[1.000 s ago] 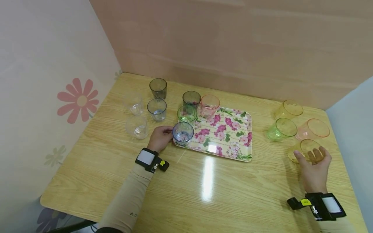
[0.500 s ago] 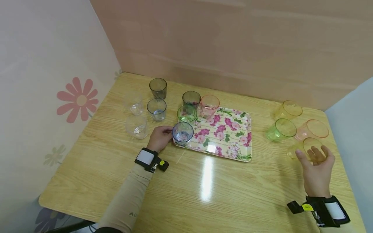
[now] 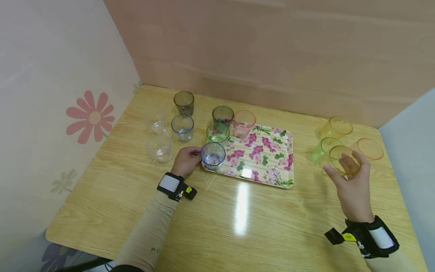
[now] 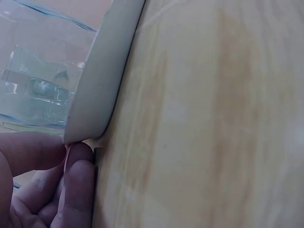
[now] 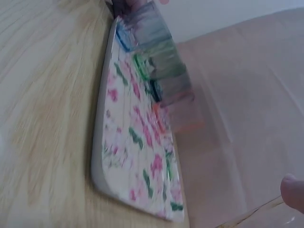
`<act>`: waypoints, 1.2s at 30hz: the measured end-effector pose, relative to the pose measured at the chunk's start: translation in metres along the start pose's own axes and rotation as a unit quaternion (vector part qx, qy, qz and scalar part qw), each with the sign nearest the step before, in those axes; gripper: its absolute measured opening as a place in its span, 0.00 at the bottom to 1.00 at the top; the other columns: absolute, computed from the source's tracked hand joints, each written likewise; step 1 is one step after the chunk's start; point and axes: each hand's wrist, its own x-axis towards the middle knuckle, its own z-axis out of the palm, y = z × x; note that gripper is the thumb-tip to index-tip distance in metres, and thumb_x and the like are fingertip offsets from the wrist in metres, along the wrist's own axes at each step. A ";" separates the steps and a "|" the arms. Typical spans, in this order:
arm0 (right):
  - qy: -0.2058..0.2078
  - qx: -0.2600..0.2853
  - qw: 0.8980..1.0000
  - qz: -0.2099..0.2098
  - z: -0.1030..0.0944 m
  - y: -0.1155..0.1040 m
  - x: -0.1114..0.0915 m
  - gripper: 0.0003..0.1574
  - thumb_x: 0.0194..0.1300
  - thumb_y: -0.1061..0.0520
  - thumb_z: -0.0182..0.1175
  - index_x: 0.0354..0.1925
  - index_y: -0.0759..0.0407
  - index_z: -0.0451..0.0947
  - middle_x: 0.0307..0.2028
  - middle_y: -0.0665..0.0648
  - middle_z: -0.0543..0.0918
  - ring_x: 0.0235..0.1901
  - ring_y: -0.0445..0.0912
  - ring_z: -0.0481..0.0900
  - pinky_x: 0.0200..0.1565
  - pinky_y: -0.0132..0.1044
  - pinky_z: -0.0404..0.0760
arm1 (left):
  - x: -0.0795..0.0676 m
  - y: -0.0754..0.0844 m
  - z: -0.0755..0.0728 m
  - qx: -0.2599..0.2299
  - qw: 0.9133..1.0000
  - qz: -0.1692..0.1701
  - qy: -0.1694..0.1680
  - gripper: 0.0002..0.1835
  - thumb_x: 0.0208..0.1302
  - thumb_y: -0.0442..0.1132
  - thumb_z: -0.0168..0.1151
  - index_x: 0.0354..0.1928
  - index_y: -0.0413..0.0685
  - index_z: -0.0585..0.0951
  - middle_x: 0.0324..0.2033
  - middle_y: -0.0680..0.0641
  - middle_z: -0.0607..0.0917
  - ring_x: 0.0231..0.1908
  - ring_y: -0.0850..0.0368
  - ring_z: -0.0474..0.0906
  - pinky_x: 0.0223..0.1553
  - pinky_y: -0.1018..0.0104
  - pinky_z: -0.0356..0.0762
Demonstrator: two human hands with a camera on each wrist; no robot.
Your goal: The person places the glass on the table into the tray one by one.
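1. My left hand [image 3: 185,162], left of the frame's centre, pinches the near left corner of a flat rectangular tray [image 3: 265,162], cream with pink flowers and green leaves; the left wrist view shows thumb and fingertips meeting at its rim.
2. Just beside those fingers, on the tray, stands a blue-tinted, see-through round tumbler [image 3: 213,155]. Behind it, along the tray's left and far side, are a green see-through tumbler [image 3: 218,133], a dark grey see-through tumbler [image 3: 223,115] and a pink see-through tumbler [image 3: 244,122].
3. My right hand [image 3: 355,192], at the right of the frame, has thumb and fingers curled round a yellow see-through tumbler [image 3: 334,160], mouth up. I cannot tell whether its base touches the pale wood-grain table [image 3: 278,226].
4. That yellow tumbler partly overlaps a second green tumbler [image 3: 317,152] in the head view.
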 end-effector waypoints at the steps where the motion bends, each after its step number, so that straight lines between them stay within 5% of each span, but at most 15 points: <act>1: -0.005 -0.005 1.000 -0.002 0.005 -0.002 0.001 0.51 0.61 0.66 0.60 0.72 0.51 0.43 0.62 0.49 0.60 0.65 0.43 0.54 0.49 0.19 0.66 | 0.000 0.000 0.000 -0.001 1.000 0.000 -0.001 0.13 0.62 0.37 0.62 0.48 0.43 0.85 0.38 0.44 0.85 0.38 0.54 0.81 0.40 0.62 0.80; 10: -0.075 -0.079 0.994 -0.015 0.049 -0.017 0.008 0.52 0.64 0.57 0.59 0.74 0.50 0.38 0.69 0.59 0.55 0.69 0.50 0.50 0.51 0.24 0.64 | 0.001 0.000 -0.001 -0.003 1.000 -0.002 0.002 0.13 0.61 0.38 0.62 0.47 0.44 0.85 0.38 0.44 0.85 0.37 0.54 0.81 0.39 0.63 0.79; 19: -0.127 -0.081 0.989 -0.001 0.098 -0.016 0.018 0.56 0.64 0.51 0.60 0.75 0.54 0.34 0.72 0.64 0.50 0.70 0.56 0.49 0.63 0.57 0.55 | 0.000 0.000 0.000 -0.017 1.000 0.005 -0.001 0.13 0.61 0.36 0.62 0.47 0.41 0.85 0.38 0.42 0.85 0.35 0.54 0.82 0.38 0.63 0.80; 36: -0.160 -0.049 0.986 0.027 0.167 0.005 0.026 0.59 0.59 0.44 0.64 0.74 0.59 0.39 0.72 0.63 0.50 0.70 0.53 0.50 0.68 0.50 0.53 | 0.000 0.000 0.000 -0.028 1.000 0.009 -0.002 0.14 0.61 0.37 0.62 0.47 0.39 0.84 0.38 0.41 0.85 0.35 0.53 0.82 0.38 0.63 0.80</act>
